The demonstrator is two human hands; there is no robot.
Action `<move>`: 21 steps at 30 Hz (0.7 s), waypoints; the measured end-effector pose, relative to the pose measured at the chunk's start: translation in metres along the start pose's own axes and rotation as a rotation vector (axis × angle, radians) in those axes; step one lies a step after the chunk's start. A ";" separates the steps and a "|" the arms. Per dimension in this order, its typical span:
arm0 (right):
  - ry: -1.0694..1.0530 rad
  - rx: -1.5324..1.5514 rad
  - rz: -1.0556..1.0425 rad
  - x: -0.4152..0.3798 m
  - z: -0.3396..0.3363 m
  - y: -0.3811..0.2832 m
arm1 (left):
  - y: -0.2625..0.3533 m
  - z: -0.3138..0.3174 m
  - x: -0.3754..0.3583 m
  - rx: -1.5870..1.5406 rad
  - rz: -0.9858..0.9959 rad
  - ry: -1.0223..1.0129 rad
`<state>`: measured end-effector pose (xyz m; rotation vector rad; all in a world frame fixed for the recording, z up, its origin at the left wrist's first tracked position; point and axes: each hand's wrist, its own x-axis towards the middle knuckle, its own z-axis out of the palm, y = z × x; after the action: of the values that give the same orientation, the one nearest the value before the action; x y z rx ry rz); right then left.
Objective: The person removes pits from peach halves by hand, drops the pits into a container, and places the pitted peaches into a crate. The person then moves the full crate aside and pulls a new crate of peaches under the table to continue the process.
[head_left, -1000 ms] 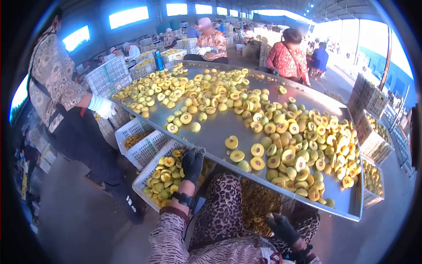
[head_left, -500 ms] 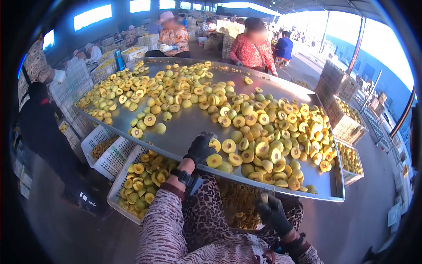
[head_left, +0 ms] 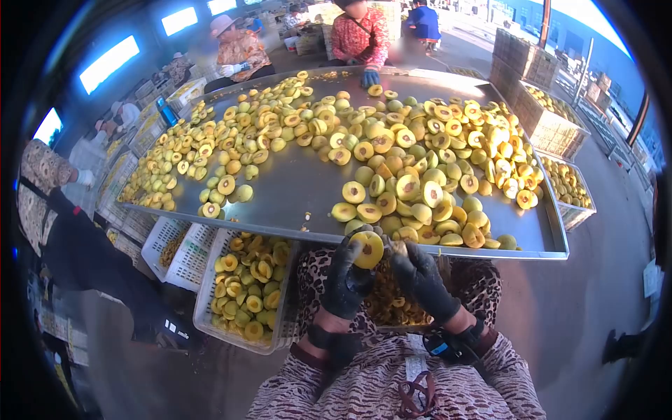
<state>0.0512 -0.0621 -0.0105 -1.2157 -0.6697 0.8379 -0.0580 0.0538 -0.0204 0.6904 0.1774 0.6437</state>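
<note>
Strong daylight floods in from the open side at upper right and from bright wall openings at upper left. The shiny steel worktop (head_left: 294, 185) reflects it dully. Fisheye distortion bends the edges inside a black vignette; distant people look blurred.

left hand (head_left: 348, 274) and right hand (head_left: 422, 278): black gloves, both gripping 1 peach half (head_left: 368, 248), yellow flesh with a brown pit hollow
sleeves (head_left: 294, 392): brown-and-cream animal print; lap same leopard spots
tabletop (head_left: 294, 189): bare grey steel, shiny
fruit pile (head_left: 392, 150): yellow cut faces, some orange-tinged, pale green-yellow skins where turned over
crate (head_left: 241, 336) at left: white plastic mesh, filled with yellow and greenish halves
crate (head_left: 567, 183) at right: pale mesh, yellow fruit
person across (head_left: 358, 33): red patterned top, blue glove
person at far left (head_left: 236, 47): orange floral top, pink hat, white gloves
floor (head_left: 581, 329): dull grey
</note>
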 end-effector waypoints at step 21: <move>0.005 -0.469 -0.434 -0.018 -0.013 0.008 | -0.021 0.058 0.008 0.556 0.430 0.072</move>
<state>0.0508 -0.0833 -0.0212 -1.4128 -1.1193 0.3199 -0.0203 0.0148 0.0112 1.2605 0.2826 1.0482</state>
